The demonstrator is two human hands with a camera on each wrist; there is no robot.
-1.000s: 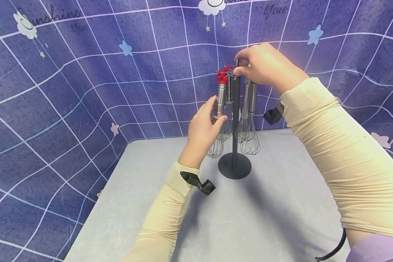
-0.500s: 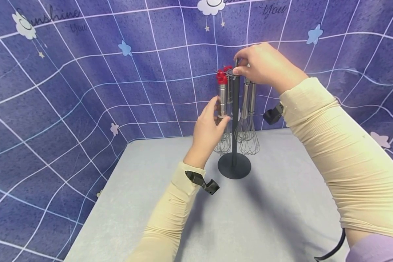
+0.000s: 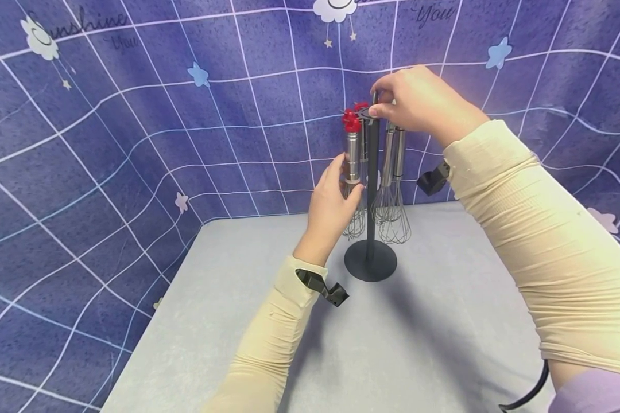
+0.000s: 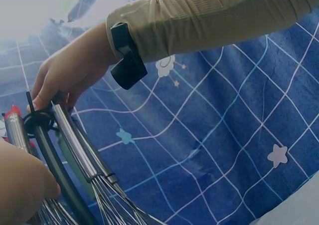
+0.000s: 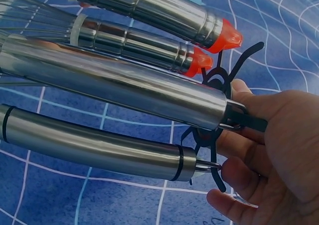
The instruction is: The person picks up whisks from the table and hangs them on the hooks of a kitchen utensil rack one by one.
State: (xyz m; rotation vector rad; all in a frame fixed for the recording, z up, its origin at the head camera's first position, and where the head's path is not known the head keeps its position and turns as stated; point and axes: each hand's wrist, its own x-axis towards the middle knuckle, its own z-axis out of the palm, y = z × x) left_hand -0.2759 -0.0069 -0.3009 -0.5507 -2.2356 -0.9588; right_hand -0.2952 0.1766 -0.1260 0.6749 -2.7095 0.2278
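Note:
A black whisk stand [image 3: 372,189] stands on the table, with steel whisks hanging from its hooks. My right hand [image 3: 426,106] pinches the upright piece at the stand's top; in the right wrist view its fingers [image 5: 244,177] lie right by the black hooks [image 5: 249,55]. On the left side hangs a red-capped whisk [image 3: 352,152], its wire loops pointing down. My left hand [image 3: 329,203] holds this whisk low on its handle, thumb in front and fingers behind. A second red-capped whisk [image 5: 134,45] hangs just behind it. Two plain-handled whisks [image 4: 79,140] hang on the right side.
The stand's round base [image 3: 370,269] rests on a light grey table [image 3: 248,258]. Close behind rises a blue gridded curtain [image 3: 227,143] with stars and clouds. A black cable [image 3: 529,396] lies at the lower right.
My left hand has shifted slightly right, and the red-capped whisk in it has swung from a slant to nearly upright beside the pole. My right hand stays at the stand's top.

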